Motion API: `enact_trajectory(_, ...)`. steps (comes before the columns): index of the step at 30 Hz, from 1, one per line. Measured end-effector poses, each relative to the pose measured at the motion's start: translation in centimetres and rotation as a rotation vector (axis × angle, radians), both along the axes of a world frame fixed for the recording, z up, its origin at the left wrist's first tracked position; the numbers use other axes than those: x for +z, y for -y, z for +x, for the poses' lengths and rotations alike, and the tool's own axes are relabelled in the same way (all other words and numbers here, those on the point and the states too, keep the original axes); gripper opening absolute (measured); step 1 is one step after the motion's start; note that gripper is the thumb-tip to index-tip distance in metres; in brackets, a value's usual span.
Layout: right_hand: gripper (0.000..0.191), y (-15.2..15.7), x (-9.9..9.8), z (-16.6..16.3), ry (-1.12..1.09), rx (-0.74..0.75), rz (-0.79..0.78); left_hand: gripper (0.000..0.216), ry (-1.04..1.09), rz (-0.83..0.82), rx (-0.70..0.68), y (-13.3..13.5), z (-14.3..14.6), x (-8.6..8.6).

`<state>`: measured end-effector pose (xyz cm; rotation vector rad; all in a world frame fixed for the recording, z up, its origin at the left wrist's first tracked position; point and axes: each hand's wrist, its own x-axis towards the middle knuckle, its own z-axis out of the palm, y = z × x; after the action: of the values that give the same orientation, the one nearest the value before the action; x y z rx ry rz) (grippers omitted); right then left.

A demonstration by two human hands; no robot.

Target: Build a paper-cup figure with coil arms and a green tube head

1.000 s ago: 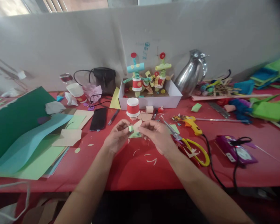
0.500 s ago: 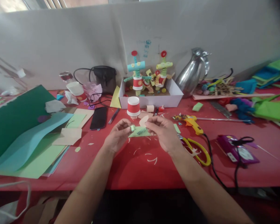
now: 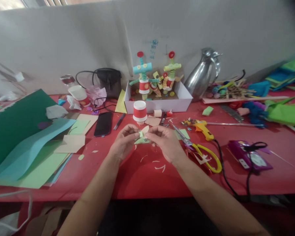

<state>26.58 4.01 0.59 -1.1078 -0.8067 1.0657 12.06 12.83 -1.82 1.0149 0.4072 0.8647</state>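
peach paper piece (image 3: 145, 128): pinched in right hand (image 3: 163, 141), above red table (image 3: 142, 178), now nearer the smaller green paper roll (image 3: 141, 134) that left hand (image 3: 123, 143) pinches. white box (image 3: 159, 107): behind. scissors (image 3: 194, 147): blades uncovered again. upturned cup (image 3: 140, 111): just beyond hands.

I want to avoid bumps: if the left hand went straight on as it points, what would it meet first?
Likely the pale cream, curved-edged paper piece held by the right hand, though depth here is unclear.
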Motion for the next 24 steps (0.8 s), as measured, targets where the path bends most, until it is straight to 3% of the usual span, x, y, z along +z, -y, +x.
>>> enact_trajectory(19,0.021,-0.3,-1.6,-0.9,0.143,-0.001,0.013,0.032,-0.043,0.014,0.066,0.3,0.2,0.2)
enact_trajectory(24,0.019,-0.6,-2.3,-1.4,0.017,0.017,0.007,0.032,-0.051,0.035,0.037,0.4,0.2,0.1)
